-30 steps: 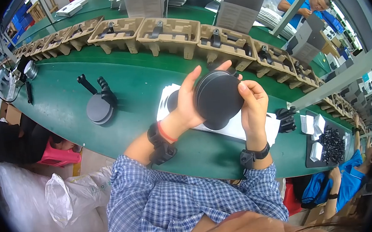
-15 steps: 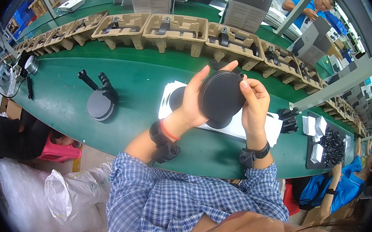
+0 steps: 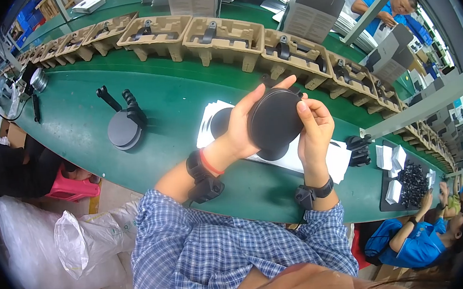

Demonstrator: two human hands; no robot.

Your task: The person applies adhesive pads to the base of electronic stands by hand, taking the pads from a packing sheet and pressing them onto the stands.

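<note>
Between my two hands, above the table, is a black round disc-shaped part [image 3: 274, 120] with its flat face toward me. My left hand [image 3: 239, 126] wraps its left side, fingers partly hidden behind it. Thumb and fingers of my right hand [image 3: 316, 129] pinch its upper right edge, where small black bits show. Under my hands lie white sheets [image 3: 321, 161] with dark round shapes printed or resting on them. To the left, a grey round base [image 3: 124, 130] with two black jointed arms [image 3: 135, 111] rests on the green table.
Beyond the table runs a row of brown molded trays [image 3: 225, 40] holding black parts. At right are black parts [image 3: 359, 150] and a dark mat with a pile of small black pieces [image 3: 413, 183]. A metal post [image 3: 426, 101] slants across the right. Co-workers sit nearby.
The trays have shifted slightly to the right. My hands and the disc have barely moved. At lower right, a co-worker's arms have drawn back from over the mat.
</note>
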